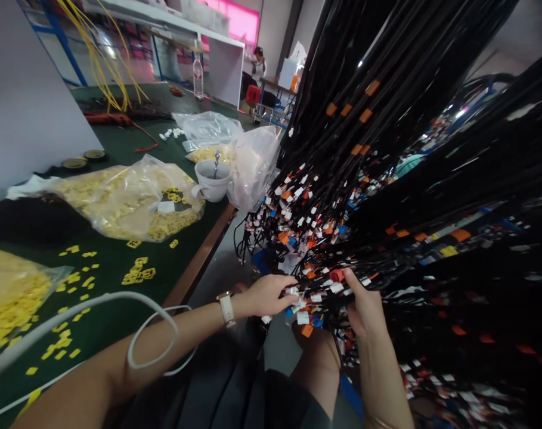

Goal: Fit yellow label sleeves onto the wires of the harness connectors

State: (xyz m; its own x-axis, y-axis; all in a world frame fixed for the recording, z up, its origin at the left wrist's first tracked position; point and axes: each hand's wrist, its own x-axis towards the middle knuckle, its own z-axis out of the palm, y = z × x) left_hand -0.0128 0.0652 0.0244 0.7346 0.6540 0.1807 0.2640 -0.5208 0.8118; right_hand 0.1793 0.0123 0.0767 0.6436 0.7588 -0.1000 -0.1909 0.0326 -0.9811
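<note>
Head feed: I'd call this handling cable ends [316, 298], five o'clock; left hand [267, 296] at six pinches a white connector [293, 291]. Right hand [365, 307] at four: thumb by red connector [337, 274], fingers hidden, can't tell spread or hold; next calls for gentle separating.

Extends the left arm [201, 325] inward from the lower left, with its wrist [240, 304] almost in line with the forearm, the back of the left hand [271, 294] turned upward, and thumb and forefinger bent toward each other in a pinch. Holds the right arm [380, 375] steeply upright from below, with the right hand [368, 304] tipped slightly leftward, its thumb [353, 281] pointing up and toward the other hand, and its remaining fingers mostly hidden. Holds both hands near each other, yet apart.
</note>
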